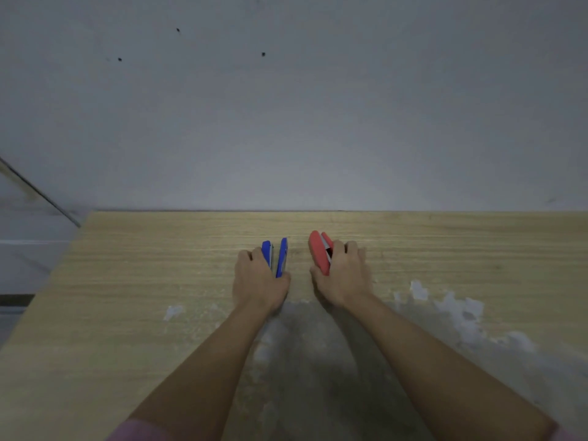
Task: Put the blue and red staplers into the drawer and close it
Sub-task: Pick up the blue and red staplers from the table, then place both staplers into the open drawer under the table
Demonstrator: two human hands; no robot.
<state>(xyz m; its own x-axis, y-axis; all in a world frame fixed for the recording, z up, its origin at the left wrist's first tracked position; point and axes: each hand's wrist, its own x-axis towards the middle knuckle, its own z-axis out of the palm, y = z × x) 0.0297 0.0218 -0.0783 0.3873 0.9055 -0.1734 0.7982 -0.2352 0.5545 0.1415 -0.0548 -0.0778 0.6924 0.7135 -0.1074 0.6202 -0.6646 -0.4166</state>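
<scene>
A blue stapler (281,257) lies on the wooden tabletop (143,265), its jaws pointing away from me toward the wall. My left hand (257,281) is wrapped around its rear half. Just to the right, a red stapler (319,252) also points at the wall, and my right hand (343,275) grips its back end with fingers curled over the top. Both staplers sit near the table's middle, a short gap between them. No drawer shows in this view.
A plain grey wall (286,106) rises directly behind the table's far edge. The tabletop's left edge (47,275) runs diagonally, with floor beyond it. Worn, whitish patches (458,310) mark the wood near me.
</scene>
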